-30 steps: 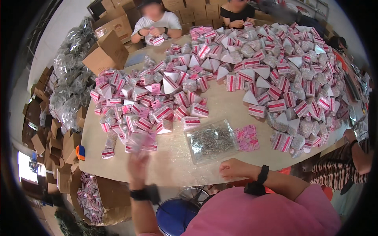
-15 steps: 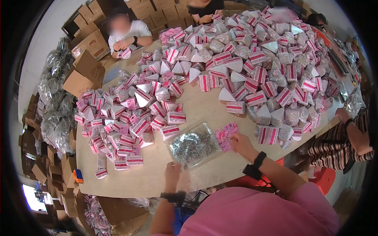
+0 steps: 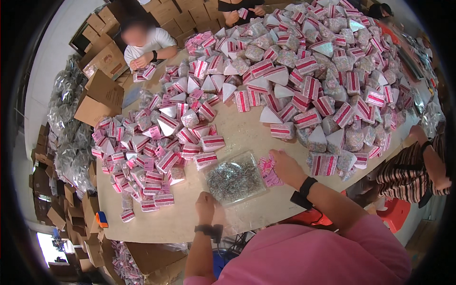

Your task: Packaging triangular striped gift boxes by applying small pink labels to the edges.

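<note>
Cardboard boxes (image 3: 194, 15) are stacked along the far wall, and clear bags (image 3: 71, 128) are heaped at the left, beyond a pale table (image 3: 240, 130). Across the table lie wedge-shaped packs in white and pink: a smaller pile (image 3: 156, 147) on the left and a larger, higher one (image 3: 323, 102) on the right, the two meeting toward the back. Near the front edge sits a clear, shallow tray (image 3: 257, 191) with a tangle of thin silvery metal bits (image 3: 232, 179) in it, too fine to tell apart. Pink tags (image 3: 269, 174) lie in a loose cluster just beside the tray's right side. The right hand (image 3: 286, 167) is over the right part of this cluster, its fingers bent and partly closed; whether it has hold of a tag cannot be told. The left hand (image 3: 208, 209) is at the tray's near left corner, fingers curled in and blurred, so its grip cannot be made out. Both wrists wear black bands. Across the table, a person in white (image 3: 151, 42) holds a pack in both hands; a person in striped clothing (image 3: 403, 173) is at the right.
</note>
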`<state>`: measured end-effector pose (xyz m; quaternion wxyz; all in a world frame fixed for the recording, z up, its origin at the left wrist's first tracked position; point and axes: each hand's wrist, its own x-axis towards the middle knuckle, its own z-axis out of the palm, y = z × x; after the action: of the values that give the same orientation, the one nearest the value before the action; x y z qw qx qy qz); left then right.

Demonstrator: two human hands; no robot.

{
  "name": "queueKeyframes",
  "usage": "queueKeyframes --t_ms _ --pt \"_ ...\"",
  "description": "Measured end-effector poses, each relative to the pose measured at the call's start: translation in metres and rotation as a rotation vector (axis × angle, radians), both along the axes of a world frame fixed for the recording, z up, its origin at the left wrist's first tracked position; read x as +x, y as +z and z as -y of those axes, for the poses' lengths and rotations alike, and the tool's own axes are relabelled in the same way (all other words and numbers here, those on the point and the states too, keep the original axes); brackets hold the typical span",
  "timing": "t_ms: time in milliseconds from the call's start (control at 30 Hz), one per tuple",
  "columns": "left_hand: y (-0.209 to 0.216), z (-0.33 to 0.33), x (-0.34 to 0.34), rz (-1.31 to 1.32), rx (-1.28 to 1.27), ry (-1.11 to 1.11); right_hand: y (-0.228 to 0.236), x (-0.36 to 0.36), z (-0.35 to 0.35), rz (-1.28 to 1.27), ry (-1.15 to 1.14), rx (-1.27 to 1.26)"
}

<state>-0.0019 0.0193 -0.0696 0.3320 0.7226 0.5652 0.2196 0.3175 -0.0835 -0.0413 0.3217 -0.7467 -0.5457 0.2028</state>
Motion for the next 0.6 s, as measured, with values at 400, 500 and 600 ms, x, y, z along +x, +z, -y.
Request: queueKeyframes --t_ms 400,500,600 --pt "-0.021 0.011 -0.010 -0.097 -0.032 -0.010 0.006 -0.085 -0.034 0.555 0.367 -0.052" --pt "-0.015 0.005 -0.007 -0.237 -0.149 -0.004 -0.012 -0.087 -0.037 0.517 0.432 -0.032" --pt "-0.013 -0.002 -0.006 -0.254 -0.208 -0.037 -0.018 -0.086 -0.038 0.453 0.398 -0.064"
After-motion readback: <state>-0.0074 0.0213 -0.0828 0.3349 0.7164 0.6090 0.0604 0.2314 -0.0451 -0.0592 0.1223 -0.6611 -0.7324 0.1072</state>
